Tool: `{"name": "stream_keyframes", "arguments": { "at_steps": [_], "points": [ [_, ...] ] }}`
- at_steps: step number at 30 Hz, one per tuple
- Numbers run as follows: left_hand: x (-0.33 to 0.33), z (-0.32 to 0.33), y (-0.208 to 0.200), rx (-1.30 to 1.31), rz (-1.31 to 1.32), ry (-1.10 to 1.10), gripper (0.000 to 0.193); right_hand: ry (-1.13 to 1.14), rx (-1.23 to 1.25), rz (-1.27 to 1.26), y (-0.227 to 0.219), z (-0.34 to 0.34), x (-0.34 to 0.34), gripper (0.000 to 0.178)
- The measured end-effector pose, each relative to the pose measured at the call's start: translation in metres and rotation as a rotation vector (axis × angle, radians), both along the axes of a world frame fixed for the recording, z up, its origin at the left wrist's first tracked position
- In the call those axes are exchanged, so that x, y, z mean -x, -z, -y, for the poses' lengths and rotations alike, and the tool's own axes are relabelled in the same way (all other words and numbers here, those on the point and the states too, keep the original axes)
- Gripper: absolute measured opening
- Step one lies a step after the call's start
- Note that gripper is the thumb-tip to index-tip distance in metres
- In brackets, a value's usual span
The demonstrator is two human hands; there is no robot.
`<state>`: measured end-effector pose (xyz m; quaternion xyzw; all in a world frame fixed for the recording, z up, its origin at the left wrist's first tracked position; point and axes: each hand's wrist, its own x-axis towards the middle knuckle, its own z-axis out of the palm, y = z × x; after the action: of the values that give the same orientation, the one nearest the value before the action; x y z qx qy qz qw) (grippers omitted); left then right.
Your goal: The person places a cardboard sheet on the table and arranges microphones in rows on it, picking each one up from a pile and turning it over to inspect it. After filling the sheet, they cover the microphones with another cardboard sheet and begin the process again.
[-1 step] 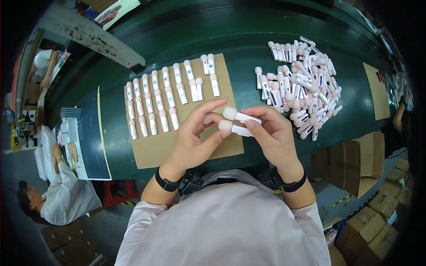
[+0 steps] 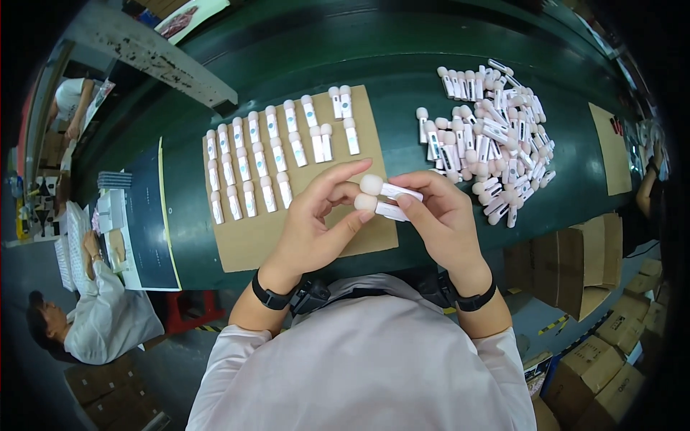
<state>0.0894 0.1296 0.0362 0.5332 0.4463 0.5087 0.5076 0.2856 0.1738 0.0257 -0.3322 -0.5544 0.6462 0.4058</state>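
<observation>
Two small white wands with round pale heads are in front of my chest, side by side and slightly tilted: the far wand [image 2: 401, 192] and the near wand [image 2: 365, 201]. My right hand [image 2: 444, 212] is closed on their white bodies, between thumb and fingers. My left hand [image 2: 323, 215] has its thumb and a curled finger at the round head of the near wand, while its index finger is raised. Beyond my hands, similar wands [image 2: 253, 128] lie in rows on a flat cardboard sheet [image 2: 309, 244]. A heap of loose wands [image 2: 496, 136] covers the table to the right.
Everything lies on a dark green table [image 2: 287, 61]. A metal post [image 2: 158, 57] stands at the far left. Another cardboard sheet [image 2: 609, 151] and an open carton [image 2: 575, 266] are at the right. A person in white [image 2: 111, 316] sits at the left.
The table and the wands on it have shifted very slightly in the picture. Both hands keep the same pose on the two wands.
</observation>
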Motion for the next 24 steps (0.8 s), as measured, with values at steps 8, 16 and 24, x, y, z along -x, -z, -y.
{"name": "stream_keyframes", "arguments": {
  "at_steps": [8, 16, 24],
  "points": [
    [0.032, 0.021, 0.01, 0.009, 0.048, -0.063, 0.041, -0.058, -0.27, 0.185, 0.0, 0.011, 0.035, 0.034],
    [0.043, 0.015, 0.007, 0.043, 0.206, -0.065, 0.028, -0.019, -0.623, 0.273, 0.002, -0.001, 0.053, 0.043],
    [0.053, 0.013, 0.008, 0.084, 0.111, -0.058, 0.022, -0.055, -0.688, 0.298, 0.001, -0.004, 0.059, 0.048]
  ]
}}
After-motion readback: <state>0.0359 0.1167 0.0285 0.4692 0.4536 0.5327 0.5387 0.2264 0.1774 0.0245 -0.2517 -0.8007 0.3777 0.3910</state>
